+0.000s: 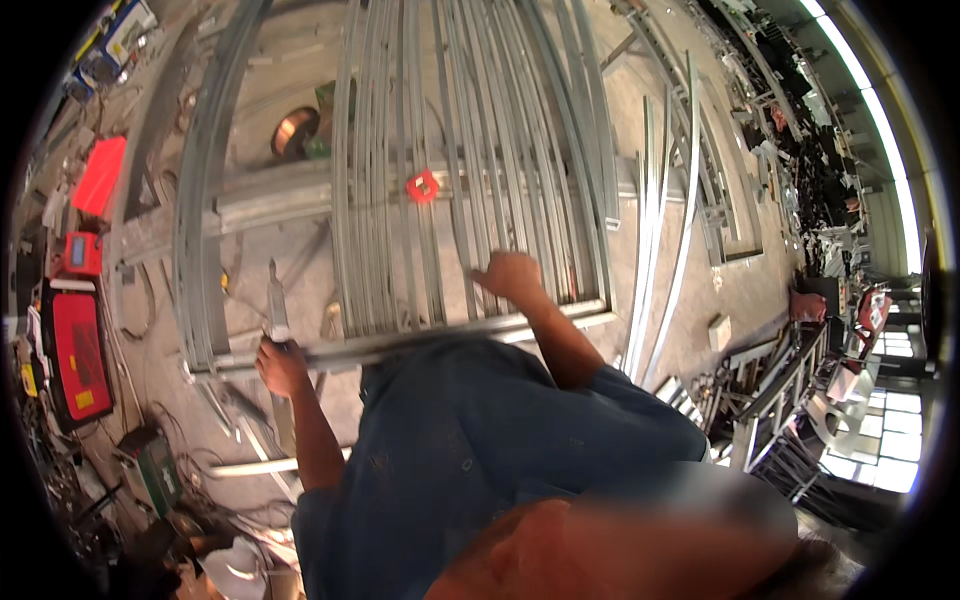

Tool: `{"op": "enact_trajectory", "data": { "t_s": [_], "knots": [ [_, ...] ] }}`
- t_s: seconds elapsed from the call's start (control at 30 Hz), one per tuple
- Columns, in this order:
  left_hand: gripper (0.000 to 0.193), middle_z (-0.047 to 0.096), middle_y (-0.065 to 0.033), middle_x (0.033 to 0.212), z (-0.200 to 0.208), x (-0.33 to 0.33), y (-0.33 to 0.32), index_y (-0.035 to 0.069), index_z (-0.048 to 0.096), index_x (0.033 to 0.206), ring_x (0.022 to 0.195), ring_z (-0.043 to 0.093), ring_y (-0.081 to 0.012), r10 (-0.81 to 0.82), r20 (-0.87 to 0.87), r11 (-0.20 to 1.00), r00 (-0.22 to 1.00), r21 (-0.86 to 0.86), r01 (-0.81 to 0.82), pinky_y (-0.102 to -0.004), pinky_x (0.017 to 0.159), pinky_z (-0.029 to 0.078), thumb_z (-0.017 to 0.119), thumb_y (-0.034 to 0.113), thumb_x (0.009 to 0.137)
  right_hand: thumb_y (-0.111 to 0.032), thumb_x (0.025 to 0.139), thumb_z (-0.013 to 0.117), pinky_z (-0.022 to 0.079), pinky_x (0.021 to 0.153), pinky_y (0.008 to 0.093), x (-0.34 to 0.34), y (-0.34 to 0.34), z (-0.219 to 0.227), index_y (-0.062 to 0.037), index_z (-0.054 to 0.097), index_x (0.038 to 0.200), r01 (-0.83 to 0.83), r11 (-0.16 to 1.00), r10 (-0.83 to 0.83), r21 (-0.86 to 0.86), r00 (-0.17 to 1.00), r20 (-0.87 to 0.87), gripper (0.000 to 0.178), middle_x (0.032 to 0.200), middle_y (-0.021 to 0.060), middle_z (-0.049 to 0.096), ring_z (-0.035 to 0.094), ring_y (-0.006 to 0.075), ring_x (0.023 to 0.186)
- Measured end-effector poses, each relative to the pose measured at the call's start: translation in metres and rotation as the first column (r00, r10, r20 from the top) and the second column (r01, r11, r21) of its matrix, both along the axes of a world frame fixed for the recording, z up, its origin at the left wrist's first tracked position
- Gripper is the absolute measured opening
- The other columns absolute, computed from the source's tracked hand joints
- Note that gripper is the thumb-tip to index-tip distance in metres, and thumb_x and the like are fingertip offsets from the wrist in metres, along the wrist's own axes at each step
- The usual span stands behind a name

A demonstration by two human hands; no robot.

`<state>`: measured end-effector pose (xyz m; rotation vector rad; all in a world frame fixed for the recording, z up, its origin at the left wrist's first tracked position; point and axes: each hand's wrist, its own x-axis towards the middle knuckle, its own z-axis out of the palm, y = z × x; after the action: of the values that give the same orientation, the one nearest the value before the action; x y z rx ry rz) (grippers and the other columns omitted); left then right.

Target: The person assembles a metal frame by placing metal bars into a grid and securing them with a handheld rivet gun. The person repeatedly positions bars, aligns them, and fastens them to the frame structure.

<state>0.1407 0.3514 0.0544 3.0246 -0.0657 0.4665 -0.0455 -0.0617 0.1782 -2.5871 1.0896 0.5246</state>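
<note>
Bars (375, 200) already rowed in frame (340, 352); strips (693, 140) left outside; left hand (282, 366) by frame, right hand (512, 274) over bars, grips unclear.

Glare from windows (890, 430), bent edges, dark corners

A head-worn wide fisheye camera looks steeply down from close above onto the hands (513, 277).
</note>
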Motion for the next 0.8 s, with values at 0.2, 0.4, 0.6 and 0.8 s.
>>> {"op": "enact_trajectory", "data": {
  "t_s": [0.2, 0.4, 0.6, 0.8],
  "knots": [
    [0.037, 0.066, -0.0070, 0.096, 0.003, 0.001, -0.002, 0.014, 0.061, 0.110, 0.090, 0.064, -0.0338, -0.015, 0.028, 1.000, 0.999, 0.002, 0.015, -0.0492, 0.075, 0.055, 0.071, 0.029, 0.077, -0.061, 0.084, 0.059, 0.056, 0.083, 0.0507, 0.016, -0.015, -0.005, -0.0028, 0.074, 0.097, 0.038, 0.999, -0.037, -0.002, 0.995, 0.095, 0.062, 0.097, 0.0229, 0.074, 0.072, 0.0404, 0.095],
    [0.039, 0.068, -0.0062, 0.103, -0.001, 0.000, 0.002, 0.016, 0.060, 0.114, 0.095, 0.065, -0.0338, 0.018, -0.041, 1.000, 0.999, 0.008, -0.018, -0.0502, 0.077, 0.056, 0.069, 0.031, 0.079, -0.061, 0.085, 0.057, 0.057, 0.081, 0.0496, 0.036, -0.002, -0.032, -0.0034, 0.076, 0.098, -0.026, 1.000, 0.026, -0.003, 0.998, 0.065, 0.062, 0.096, 0.0211, 0.074, 0.072, 0.0386, 0.093],
    [0.040, 0.069, -0.0052, 0.105, 0.000, 0.001, 0.000, 0.016, 0.060, 0.115, 0.097, 0.065, -0.0331, 0.031, -0.053, 1.000, 0.998, 0.001, -0.031, -0.0500, 0.077, 0.056, 0.070, 0.033, 0.079, -0.062, 0.086, 0.057, 0.056, 0.083, 0.0494, 0.046, -0.002, -0.034, -0.0056, 0.077, 0.092, -0.180, 0.980, 0.185, 0.083, 0.981, -0.050, 0.060, 0.096, 0.0196, 0.074, 0.071, 0.0372, 0.096],
    [0.041, 0.069, -0.0040, 0.104, 0.002, 0.002, -0.003, 0.017, 0.061, 0.115, 0.098, 0.065, -0.0320, 0.038, -0.066, 0.999, 0.997, 0.010, -0.037, -0.0487, 0.078, 0.056, 0.070, 0.034, 0.079, -0.063, 0.088, 0.058, 0.056, 0.085, 0.0497, 0.037, -0.003, -0.076, -0.0060, 0.077, 0.103, -0.172, 0.978, 0.186, 0.119, 0.976, -0.117, 0.062, 0.105, 0.0199, 0.072, 0.071, 0.0364, 0.100]
  ]
}}
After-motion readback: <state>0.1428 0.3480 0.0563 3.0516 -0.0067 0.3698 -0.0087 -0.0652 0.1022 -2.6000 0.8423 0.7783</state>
